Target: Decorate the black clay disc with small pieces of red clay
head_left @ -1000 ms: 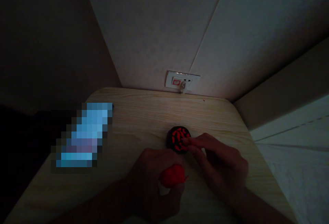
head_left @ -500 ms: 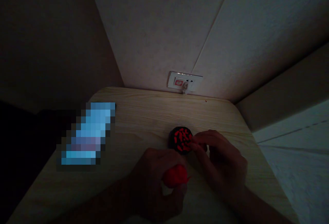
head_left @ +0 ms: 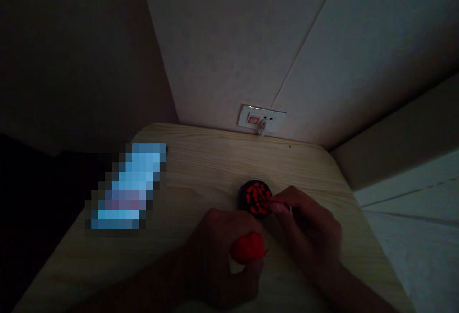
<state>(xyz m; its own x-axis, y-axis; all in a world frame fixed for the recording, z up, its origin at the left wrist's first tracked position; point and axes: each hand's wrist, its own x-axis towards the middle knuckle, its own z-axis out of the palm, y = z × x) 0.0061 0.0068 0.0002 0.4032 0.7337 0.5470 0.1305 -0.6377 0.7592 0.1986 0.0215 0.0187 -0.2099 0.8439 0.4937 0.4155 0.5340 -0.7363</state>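
Note:
A soft red lump that looks like modelling clay (head_left: 248,247) is wrapped in the curled fingers of my left hand (head_left: 218,251). A thin red wisp sticks out from its right side. Beyond it on the tabletop sits a small round black piece (head_left: 255,200), its top dotted with several short red strips. My right hand (head_left: 311,229) is closed in a pinch, thumb and forefinger tips at the right edge of the black piece. Whatever lies between those fingertips is too small and dark to make out.
The pale wood tabletop (head_left: 201,160) has rounded back corners against the wall. A lit, pixelated phone-like screen (head_left: 132,184) lies at the left. A wall socket plate (head_left: 261,119) with a clear plug is at the back. A white surface (head_left: 423,236) lies beyond the right edge.
The view has shifted slightly, so everything sits a little lower and to the right. My right fingertips have drawn closer together at the black piece's edge. My left hand keeps the red lump.

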